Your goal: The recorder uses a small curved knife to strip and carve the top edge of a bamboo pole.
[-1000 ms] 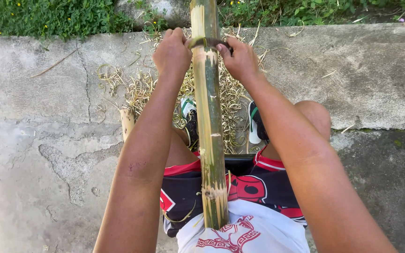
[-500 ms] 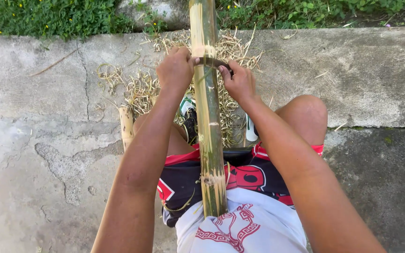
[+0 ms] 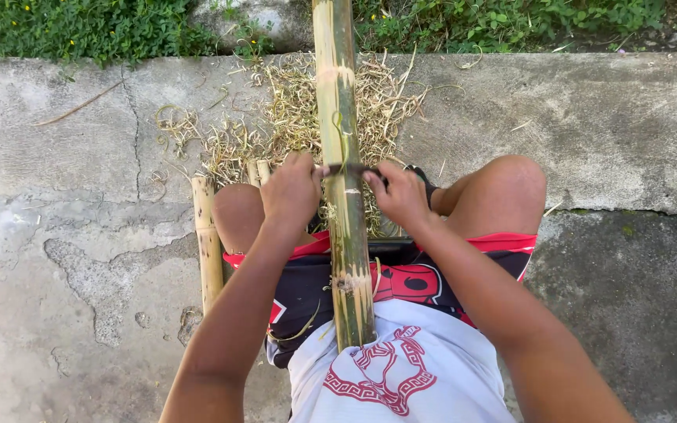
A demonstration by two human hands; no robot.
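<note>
Bamboo pole (image 3: 345, 157) upright between the knees, lower end resting against the white shirt (image 3: 401, 376). Left hand (image 3: 291, 192) and right hand (image 3: 401, 196) on either side, fingers curled shut around a dark blade (image 3: 352, 168) laid across the pole. Dry shavings (image 3: 291, 117) heaped on concrete (image 3: 605, 125) beyond.

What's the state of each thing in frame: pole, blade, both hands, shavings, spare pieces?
bamboo pole: lying lengthwise between the knees, near end against the shirt, partly scraped
dark blade: laid crosswise on the pole
left hand: closed grip on the blade's left end
right hand: closed grip on its right end
shavings: loose pile on the concrete
short bamboo piece: lying beside the left leg
</note>
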